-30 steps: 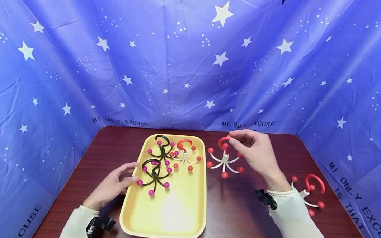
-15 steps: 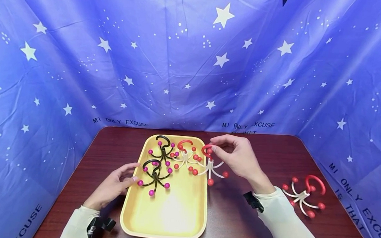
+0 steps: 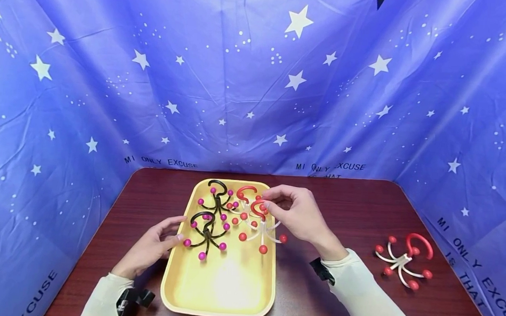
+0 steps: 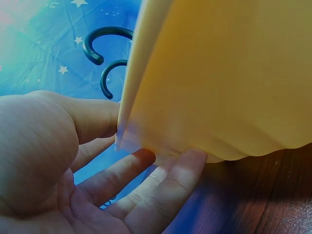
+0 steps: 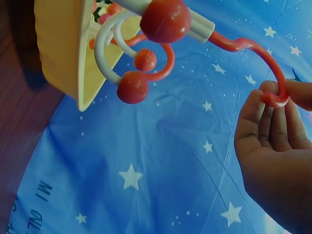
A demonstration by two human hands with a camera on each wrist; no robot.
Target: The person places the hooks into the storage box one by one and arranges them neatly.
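My right hand (image 3: pixel 299 215) pinches the red hook of a white multi-hook hanger (image 3: pixel 263 228) between thumb and fingertips. Its curved arms end in red balls and hang over the right side of the yellow tray (image 3: pixel 211 289). In the right wrist view the red hook (image 5: pixel 261 52) curls between the fingers. My left hand (image 3: pixel 149 248) holds the tray's left rim, thumb at the edge and fingers against the outer wall (image 4: pixel 219 87). Inside the tray stand two black hangers (image 3: pixel 207 232) with magenta balls and another white hanger (image 3: pixel 245 207), partly hidden behind the held one.
Another white hanger (image 3: pixel 400 261) with a red hook lies on the dark wood table (image 3: pixel 340 296) at the right. A blue curtain (image 3: pixel 222 80) with white stars surrounds the table at the back and sides.
My right hand has carried the white hanger leftward, from beside the tray to over its right side. The left hand stays on the tray rim.
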